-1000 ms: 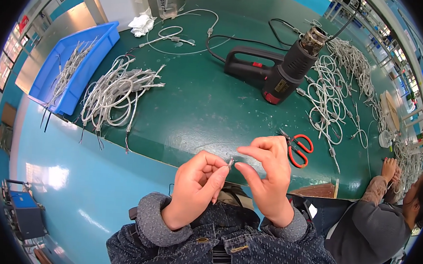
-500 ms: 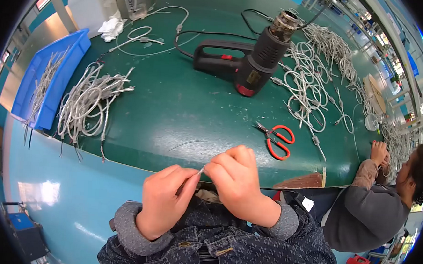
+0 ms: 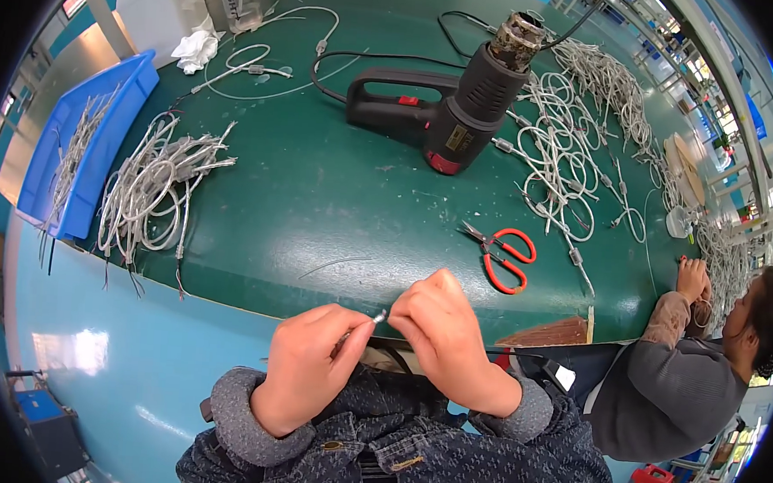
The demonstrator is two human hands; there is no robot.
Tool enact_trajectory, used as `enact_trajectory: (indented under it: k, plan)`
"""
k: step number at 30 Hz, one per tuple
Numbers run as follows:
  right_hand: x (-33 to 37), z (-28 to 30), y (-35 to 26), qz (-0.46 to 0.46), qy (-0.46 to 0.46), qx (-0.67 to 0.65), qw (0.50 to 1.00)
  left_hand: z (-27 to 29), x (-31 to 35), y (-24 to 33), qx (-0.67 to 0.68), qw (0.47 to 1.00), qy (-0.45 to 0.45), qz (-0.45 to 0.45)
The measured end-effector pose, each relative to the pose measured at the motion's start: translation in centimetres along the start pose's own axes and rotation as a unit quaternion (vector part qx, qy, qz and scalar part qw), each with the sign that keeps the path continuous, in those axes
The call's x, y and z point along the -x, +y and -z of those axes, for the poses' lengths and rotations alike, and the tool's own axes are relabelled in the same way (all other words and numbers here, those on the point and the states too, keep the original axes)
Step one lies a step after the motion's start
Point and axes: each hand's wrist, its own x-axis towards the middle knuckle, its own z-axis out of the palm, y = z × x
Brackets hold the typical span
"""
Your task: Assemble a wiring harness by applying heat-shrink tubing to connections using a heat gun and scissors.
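At the near table edge my left hand [image 3: 312, 352] pinches a thin cable, whose pale stripped-looking end [image 3: 380, 316] pokes out past the thumb and forefinger. My right hand [image 3: 443, 332] is closed just to the right of that end, a small gap away. Its fingertips are pressed together, and whether anything lies between them is hidden. Beyond the hands, a loose thin strand [image 3: 336, 264] lies on the green table [image 3: 317, 211]. Red-handled pointed scissors [image 3: 490, 243] rest to the right of it.
A black heat gun [image 3: 462, 127] stands nozzle-up at the back. White cables [image 3: 155, 187] lie bundled at left, beside a blue tray [image 3: 114, 136] holding more. Looped cables [image 3: 560, 155] with grey blocks spread at right. A person [image 3: 679, 383] in dark clothing works at the right.
My hands have drawn slightly apart. The right fingers have come off the cable end, which now shows more clearly above the left fingertips. The view has shifted slightly.
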Motion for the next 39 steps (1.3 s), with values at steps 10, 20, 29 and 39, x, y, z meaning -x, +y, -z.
enact_trajectory:
  k: [10, 20, 29, 39]
  plan:
    - [1.3, 7.0, 6.8, -0.113, 0.020, 0.371, 0.922, 0.6, -1.1, -2.7, 0.076, 0.993, 0.057, 0.076]
    - [1.2, 6.6, 6.1, -0.169, -0.074, 0.371, 0.910, 0.9, -1.1, -3.5, 0.157, 0.980, 0.051, 0.107]
    - [-3.0, -2.6, 3.9, -0.030, 0.023, 0.044, 0.998, 1.6, -0.8, -4.1, 0.153, 0.981, 0.068, 0.095]
    - [-3.5, -4.5, 4.3, -0.011, 0.026, 0.048, 0.998, 1.5, -2.0, -4.4, 0.024, 0.996, 0.077, 0.026]
